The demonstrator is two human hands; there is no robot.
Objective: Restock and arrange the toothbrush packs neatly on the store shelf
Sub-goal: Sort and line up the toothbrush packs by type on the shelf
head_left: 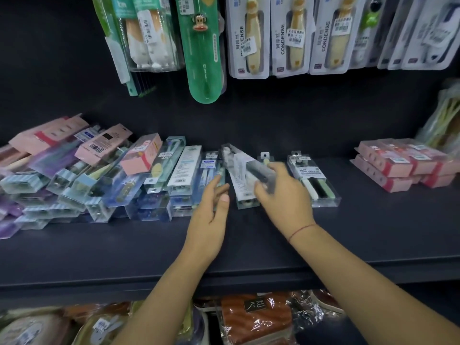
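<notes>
On the dark shelf [249,247], my right hand [283,195] grips a clear toothbrush pack [245,164], lifted and tilted with its far end toward the upper left. Under it lies another clear pack [242,192] flat on the shelf. My left hand [211,207] hovers with straight, relaxed fingers, its fingertips at the right edge of a stack of blue-labelled packs [185,168]. A clear pack marked "soft toothbrush" [311,178] lies just right of my right hand. A jumbled heap of pink, blue and purple packs [74,170] fills the shelf's left side.
Pink-and-red boxes [403,163] are stacked at the shelf's right. Carded toothbrushes [286,33] and a green monkey case [201,51] hang above. Wrapped goods [256,319] lie on the lower shelf. Bare shelf shows between my wrists and the front edge.
</notes>
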